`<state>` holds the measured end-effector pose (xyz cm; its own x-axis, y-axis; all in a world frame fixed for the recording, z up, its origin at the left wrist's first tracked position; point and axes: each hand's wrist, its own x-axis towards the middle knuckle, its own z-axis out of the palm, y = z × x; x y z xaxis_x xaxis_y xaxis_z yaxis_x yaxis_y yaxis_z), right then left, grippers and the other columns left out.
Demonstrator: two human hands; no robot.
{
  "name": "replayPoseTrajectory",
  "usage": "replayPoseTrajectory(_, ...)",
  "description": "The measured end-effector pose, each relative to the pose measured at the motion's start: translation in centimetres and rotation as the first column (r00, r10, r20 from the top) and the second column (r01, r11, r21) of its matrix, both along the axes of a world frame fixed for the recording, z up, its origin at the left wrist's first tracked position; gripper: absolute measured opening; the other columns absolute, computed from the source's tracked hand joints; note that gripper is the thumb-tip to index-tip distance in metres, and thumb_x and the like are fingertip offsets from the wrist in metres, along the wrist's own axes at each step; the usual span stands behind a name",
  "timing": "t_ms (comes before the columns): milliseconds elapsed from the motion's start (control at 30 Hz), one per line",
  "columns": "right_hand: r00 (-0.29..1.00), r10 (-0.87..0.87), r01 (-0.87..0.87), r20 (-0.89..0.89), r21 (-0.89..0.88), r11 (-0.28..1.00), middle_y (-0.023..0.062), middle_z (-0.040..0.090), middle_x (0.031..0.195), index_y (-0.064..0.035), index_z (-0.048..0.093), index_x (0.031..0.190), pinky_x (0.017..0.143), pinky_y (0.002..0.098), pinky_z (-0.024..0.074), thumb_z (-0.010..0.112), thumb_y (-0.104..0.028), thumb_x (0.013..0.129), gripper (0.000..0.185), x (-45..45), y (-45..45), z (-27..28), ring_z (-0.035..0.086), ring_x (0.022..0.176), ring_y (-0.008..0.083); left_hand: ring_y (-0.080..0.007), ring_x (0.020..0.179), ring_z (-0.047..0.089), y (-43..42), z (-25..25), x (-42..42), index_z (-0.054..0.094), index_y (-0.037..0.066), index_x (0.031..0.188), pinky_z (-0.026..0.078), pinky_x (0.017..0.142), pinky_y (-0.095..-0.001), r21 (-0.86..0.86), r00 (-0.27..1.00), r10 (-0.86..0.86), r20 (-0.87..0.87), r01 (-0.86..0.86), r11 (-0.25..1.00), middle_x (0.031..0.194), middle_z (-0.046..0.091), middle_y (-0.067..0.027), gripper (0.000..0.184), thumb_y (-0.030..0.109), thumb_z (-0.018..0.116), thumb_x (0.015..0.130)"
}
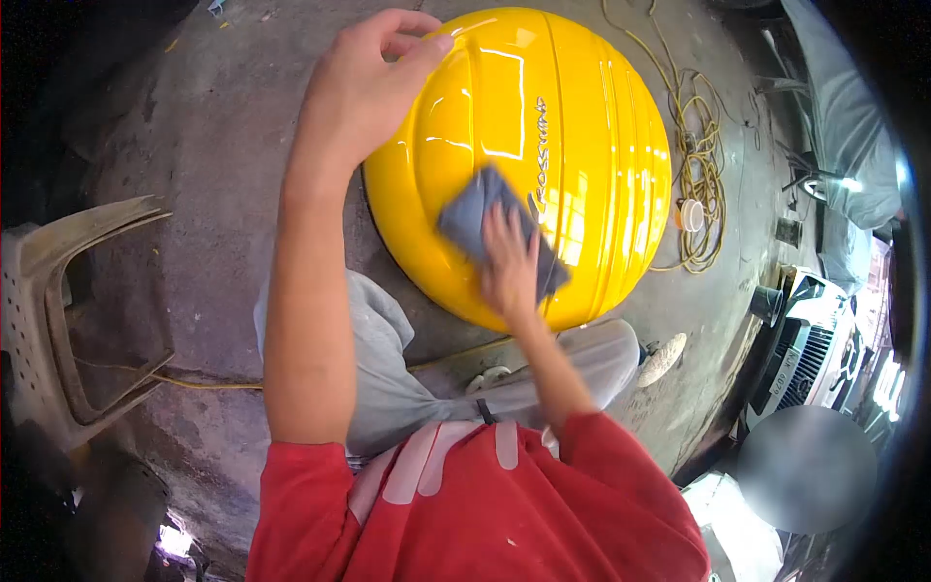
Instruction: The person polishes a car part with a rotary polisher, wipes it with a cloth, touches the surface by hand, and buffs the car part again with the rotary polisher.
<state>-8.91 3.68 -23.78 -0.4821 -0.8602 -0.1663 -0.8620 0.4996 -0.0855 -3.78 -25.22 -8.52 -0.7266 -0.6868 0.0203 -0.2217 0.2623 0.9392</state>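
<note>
A glossy round yellow cover (pixel 582 126) with silver raised lettering lies in front of me, above my bent legs. My right hand (pixel 509 254), slightly blurred, is spread flat on a folded dark blue-grey cloth (pixel 465 215), which rests against the lower middle of the cover beside the lettering. At the cover's upper left edge is my left hand (pixel 388 73), fingers bent and apart, thumb near the rim; it holds no object. Whether its fingertips touch the rim is unclear.
A plastic chair (pixel 34 320) stands at the left. Coiled yellow hose (pixel 700 175) and a small white-and-orange container (pixel 690 215) are right of the cover. Further right are a dark cup (pixel 765 305) and a car front part (pixel 800 354) with a grille and plate.
</note>
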Motion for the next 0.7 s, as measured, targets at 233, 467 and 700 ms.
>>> replayPoseTrajectory(233, 0.983, -0.059, 0.023, -0.176, -0.203, 0.979, 0.0109, 0.027, 0.157, -0.0071, 0.032, 0.148, 0.109, 0.0647, 0.0232, 0.059, -0.019, 0.081, 0.073, -9.2, -4.6, -1.4, 0.023, 0.146, 0.0290, -0.0123, 0.083, 0.063, 1.1, 1.0, -0.3, 0.064, 0.008, 0.118, 0.048, 0.074, -0.0264, 0.013, 1.000, 0.010, -0.027, -0.010, 1.000, 0.095, 0.069, -0.0055, 0.036, 0.032, 0.063, 0.091)
replayPoseTrajectory(467, 0.961, -0.103, 0.032, -0.259, -0.265, 0.964, 0.0096, 0.032, 0.155, -0.0059, 0.037, 0.144, 0.107, 0.0628, 0.0305, 0.058, -0.025, 0.086, 0.065, -14.9, -10.0, -2.4, 0.032, 0.141, 0.0315, -0.0259, 0.087, 0.069, 0.9, 0.8, 0.9, 0.066, 0.007, 0.112, 0.052, 0.078, -0.0350, 0.002, 0.998, 0.062, -0.005, -0.062, 0.998, 0.097, 0.071, -0.0124, 0.034, 0.031, 0.064, 0.088)
replayPoseTrajectory(700, 1.000, -0.027, 0.026, -0.008, -0.057, 0.998, 0.0096, 0.028, 0.157, -0.0084, 0.034, 0.148, 0.113, 0.0616, 0.0193, 0.057, -0.011, 0.073, 0.078, -3.6, 1.7, 0.4, 0.024, 0.146, 0.0321, -0.0242, 0.083, 0.068, -0.9, 0.8, 0.8, 0.066, 0.003, 0.111, 0.051, 0.076, -0.0346, -0.063, 0.998, 0.049, -0.028, -0.051, 0.997, 0.096, 0.071, -0.0135, 0.033, 0.028, 0.064, 0.089)
